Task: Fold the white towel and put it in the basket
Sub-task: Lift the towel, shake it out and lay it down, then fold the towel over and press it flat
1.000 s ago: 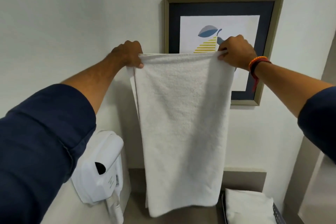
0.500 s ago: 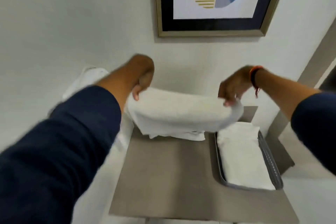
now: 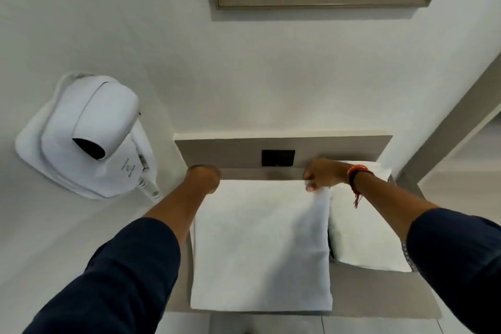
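The towel (image 3: 260,247) lies flat on the shelf (image 3: 379,295), left of the basket (image 3: 408,260). Left hand (image 3: 204,177) and right hand (image 3: 321,173) each pinch a far corner. Mid-fold, I judge; next calls for halving it again before lifting it right.

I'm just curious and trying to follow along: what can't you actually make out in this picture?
- Basket: head view, mostly hidden by the folded towel inside and the right sleeve.
- Left hand: fingers curl out of sight, so its grip is unclear.
- Framed picture: cut off by the top edge.
- Hair dryer label: too small.
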